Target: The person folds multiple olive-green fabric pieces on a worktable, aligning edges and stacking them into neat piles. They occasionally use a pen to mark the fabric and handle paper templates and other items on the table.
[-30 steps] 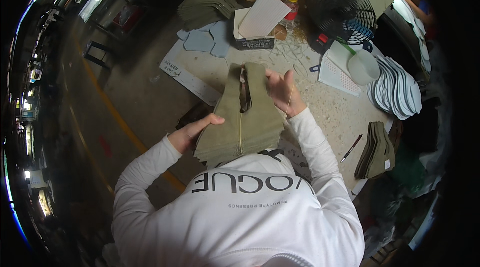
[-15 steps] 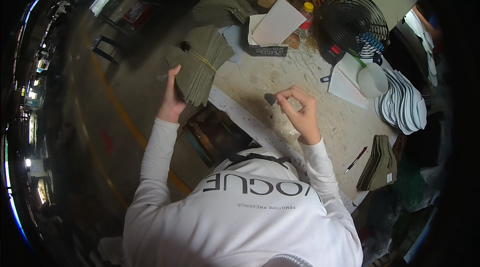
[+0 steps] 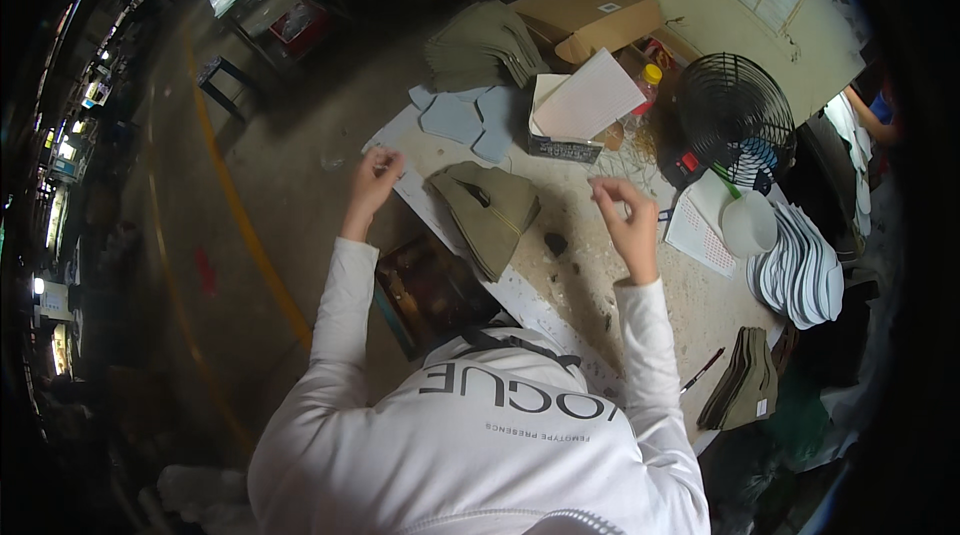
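A worker in a white top raises both bare hands over a cluttered table (image 3: 690,305), the left hand (image 3: 375,180) at its edge and the right hand (image 3: 627,220) farther in. The hands are well apart, fingers bent, clear of the cloth; whether either pinches something small cannot be told. Between them, a bundle of olive cloth (image 3: 485,235) lies on the table near its edge, a thin yellow band (image 3: 512,224) across it. A small dark scrap (image 3: 555,243) sits just beside the bundle, on the right hand's side. Beyond lie blue-gray pieces (image 3: 455,120), an olive stack (image 3: 475,50) and a cardboard box (image 3: 600,15). A black fan (image 3: 735,110) stands at right, above a white cup (image 3: 748,225); nearer, a pen (image 3: 703,371) lies beside more olive cloth (image 3: 740,385).
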Demonstrator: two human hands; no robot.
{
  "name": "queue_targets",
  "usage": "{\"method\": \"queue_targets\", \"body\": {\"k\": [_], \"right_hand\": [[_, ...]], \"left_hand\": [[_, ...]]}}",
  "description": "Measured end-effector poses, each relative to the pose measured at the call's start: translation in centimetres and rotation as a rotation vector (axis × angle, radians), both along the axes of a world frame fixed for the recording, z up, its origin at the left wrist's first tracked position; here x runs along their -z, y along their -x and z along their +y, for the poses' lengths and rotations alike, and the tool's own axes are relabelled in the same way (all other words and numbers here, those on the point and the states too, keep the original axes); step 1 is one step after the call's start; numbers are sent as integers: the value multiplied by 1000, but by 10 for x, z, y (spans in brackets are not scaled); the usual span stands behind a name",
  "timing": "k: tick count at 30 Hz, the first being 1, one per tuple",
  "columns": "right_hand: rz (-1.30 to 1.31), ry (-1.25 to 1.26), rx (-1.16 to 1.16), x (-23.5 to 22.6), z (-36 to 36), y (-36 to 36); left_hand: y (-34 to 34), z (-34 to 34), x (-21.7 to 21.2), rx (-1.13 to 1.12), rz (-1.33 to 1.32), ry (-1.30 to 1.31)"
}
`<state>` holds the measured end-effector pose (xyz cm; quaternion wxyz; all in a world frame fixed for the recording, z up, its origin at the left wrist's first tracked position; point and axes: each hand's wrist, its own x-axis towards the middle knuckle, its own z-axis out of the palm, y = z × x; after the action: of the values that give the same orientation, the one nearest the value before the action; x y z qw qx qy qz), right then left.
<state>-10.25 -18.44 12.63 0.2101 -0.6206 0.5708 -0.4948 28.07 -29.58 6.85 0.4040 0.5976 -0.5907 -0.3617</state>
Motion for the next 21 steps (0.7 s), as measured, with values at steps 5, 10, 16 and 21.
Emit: {"method": "queue_targets", "body": {"k": [5,10,16,21], "right_hand": [[129,318,-191,-40,-144,-43],[306,405,-256,-43,-269,-105],[536,217,-378,-20,-328,-120],[261,120,-442,-13,-339,-107]], "left_hand": [[26,-92,-73,17,263,153],[61,-175,-79,52,182,194],[74,-234,-42,-41,-170,260],[71,-245,-31,25,-123,270]]}}
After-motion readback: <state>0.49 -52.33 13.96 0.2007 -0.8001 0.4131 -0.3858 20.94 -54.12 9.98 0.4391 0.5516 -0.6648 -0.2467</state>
